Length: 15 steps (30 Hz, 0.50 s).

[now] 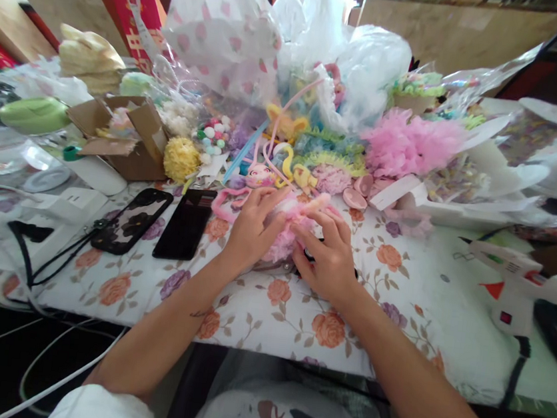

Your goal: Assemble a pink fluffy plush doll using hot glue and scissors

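Note:
A fluffy pink piece (pixel 283 233) lies at the middle of the flowered tablecloth, between both hands. My left hand (pixel 255 225) presses its fingers on the left side of the pink fluff. From the right, my right hand (pixel 326 251) has its bent fingers around the other side. Something dark and round shows partly under the right fingers; what it is I cannot make out. Just behind the hands are a pink-faced doll piece (pixel 261 175) and a yellow curved piece (pixel 288 166). A pink fuzzy strip (pixel 228 205) curls beside the left hand.
Two phones (pixel 131 220) (pixel 185 224) lie left of the hands, near a power strip (pixel 64 211) with cables. A cardboard box (pixel 120 137), a yellow pompom (pixel 182 160), pink tulle (pixel 411 143) and plastic bags (pixel 222 35) fill the back. A glue gun (pixel 511 282) sits at right.

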Motion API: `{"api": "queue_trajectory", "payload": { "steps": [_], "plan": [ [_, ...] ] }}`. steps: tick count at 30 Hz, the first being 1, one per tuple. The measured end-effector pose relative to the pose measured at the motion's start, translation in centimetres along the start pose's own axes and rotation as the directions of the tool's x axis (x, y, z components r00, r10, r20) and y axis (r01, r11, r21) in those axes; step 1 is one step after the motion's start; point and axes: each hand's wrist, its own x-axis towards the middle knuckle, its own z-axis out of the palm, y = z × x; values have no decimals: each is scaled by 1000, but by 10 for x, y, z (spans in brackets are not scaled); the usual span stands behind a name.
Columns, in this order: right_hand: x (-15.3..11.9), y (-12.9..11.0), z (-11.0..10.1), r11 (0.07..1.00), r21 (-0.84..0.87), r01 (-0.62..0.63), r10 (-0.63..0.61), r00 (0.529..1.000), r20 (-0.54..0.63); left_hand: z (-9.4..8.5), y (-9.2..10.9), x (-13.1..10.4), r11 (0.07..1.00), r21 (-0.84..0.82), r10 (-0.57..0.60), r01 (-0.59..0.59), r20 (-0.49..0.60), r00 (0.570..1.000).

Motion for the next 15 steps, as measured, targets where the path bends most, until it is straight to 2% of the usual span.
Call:
{"api": "queue_trajectory", "payload": {
  "steps": [4, 8, 15],
  "plan": [
    [-1, 0, 1, 999, 33, -24, 23, 999, 26, -3, 3, 1, 998, 10, 65, -65, 9, 998],
    [-1, -1, 1, 999, 47, -23, 22, 1000, 20, -5, 6, 4, 996, 23, 83, -82, -55, 995],
    [0, -4, 2, 997, 70, -22, 22, 1000, 6, -2, 11, 10, 1000, -4, 17, -18, -109, 994]
  ]
}}
